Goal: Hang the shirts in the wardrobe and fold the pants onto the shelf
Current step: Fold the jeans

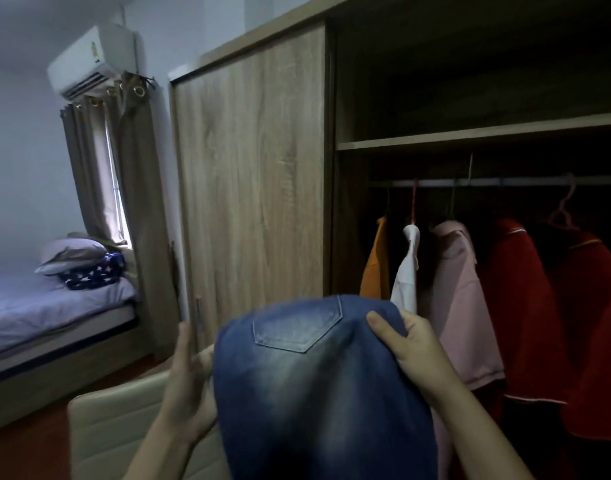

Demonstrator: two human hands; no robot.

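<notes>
Folded blue jeans point(314, 382), back pocket facing me, are raised in front of the open wardrobe point(248, 168). My right hand point(408, 344) grips their upper right edge, thumb on top. My left hand point(189, 379) holds the left edge, fingers partly hidden behind the denim. Above is a bare wooden shelf point(470, 138). Under it, on the rail point(505, 181), hang an orange shirt point(377, 268), a white shirt point(406, 271), a pink shirt point(460, 299) and red shirts point(532, 306).
The sliding wardrobe door point(248, 188) stands to the left of the opening. A beige chair back point(120, 427) is below my left hand. At far left are a bed point(47, 313) with pillows, a curtained window point(117, 188) and an air conditioner point(92, 60).
</notes>
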